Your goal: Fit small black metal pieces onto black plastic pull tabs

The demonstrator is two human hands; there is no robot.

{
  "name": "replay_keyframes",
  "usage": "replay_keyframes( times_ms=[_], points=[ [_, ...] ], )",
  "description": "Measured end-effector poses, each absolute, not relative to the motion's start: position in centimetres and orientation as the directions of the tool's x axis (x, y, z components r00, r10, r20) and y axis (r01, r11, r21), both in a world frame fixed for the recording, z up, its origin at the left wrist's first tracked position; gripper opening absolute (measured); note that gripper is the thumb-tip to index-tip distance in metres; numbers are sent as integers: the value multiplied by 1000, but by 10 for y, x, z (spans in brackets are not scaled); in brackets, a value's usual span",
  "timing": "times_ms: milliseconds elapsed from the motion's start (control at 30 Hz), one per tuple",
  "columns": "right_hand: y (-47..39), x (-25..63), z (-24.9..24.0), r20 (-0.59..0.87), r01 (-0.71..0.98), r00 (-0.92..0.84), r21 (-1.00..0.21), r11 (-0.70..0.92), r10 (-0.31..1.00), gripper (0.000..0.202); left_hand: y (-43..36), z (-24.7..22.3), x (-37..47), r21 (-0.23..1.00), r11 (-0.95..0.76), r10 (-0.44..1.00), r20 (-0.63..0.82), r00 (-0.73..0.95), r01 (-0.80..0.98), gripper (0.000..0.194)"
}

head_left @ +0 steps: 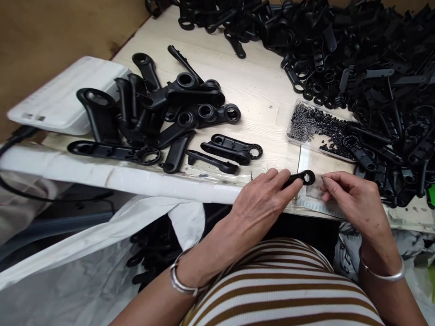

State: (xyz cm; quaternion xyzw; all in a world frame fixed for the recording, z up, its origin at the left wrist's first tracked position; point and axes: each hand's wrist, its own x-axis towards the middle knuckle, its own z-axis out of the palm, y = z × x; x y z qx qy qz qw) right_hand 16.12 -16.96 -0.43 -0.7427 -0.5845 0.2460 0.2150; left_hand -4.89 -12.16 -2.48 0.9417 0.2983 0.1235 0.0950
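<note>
My left hand (260, 199) is closed around a black plastic lever-shaped part (307, 177), whose ringed end sticks out to the right past my fingers. Just right of that ring, my right hand (355, 194) holds thumb and forefinger pinched together near the table edge; whatever may be between the fingertips is too small to make out. Beyond both hands lies a clear shallow tray (288, 136) with tiny silvery pieces (303, 122) on its left and small black pieces (331, 131) on its right. Three similar black parts (226, 154) lie left of my left hand.
A large heap of black plastic parts (340, 45) covers the table's back and right side. Another pile of black levers (183, 97) lies at left, against a white box (71, 97) with a black cable (20, 133). White plastic sheeting (136, 217) hangs below the table's front edge.
</note>
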Motion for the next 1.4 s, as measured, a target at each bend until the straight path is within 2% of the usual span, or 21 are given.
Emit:
replay_keyframes(
  times_ms=[167,333,400,733,833,1000,1200,1400],
  points=[
    [-167,158,-7,-50,766,81,-635,-94,995,19,-121,-21,-48,231,-802,587,129,799,551,36],
    [-164,153,-9,64,839,-60,-538,85,996,18,-119,-13,-46,286,-780,588,33,808,556,34],
    [-164,152,-9,65,859,-114,-496,131,991,19,-118,-12,-45,297,-768,596,4,803,568,34],
    [-146,150,2,-154,893,-215,-430,130,965,23,-119,-16,-46,276,-798,570,56,820,536,33],
    [-139,150,4,-180,903,-217,-410,128,959,20,-121,-16,-45,262,-794,583,70,810,549,32],
    [-131,155,5,-217,863,-324,-466,193,921,21,-124,-18,-46,243,-807,575,113,811,538,35],
    [-124,158,11,-264,853,-396,-461,245,879,21,-124,-17,-47,232,-805,577,100,810,545,35],
    [-130,163,8,-246,827,-327,-541,151,912,22,-121,-20,-48,230,-811,574,137,808,537,36]
  ],
)
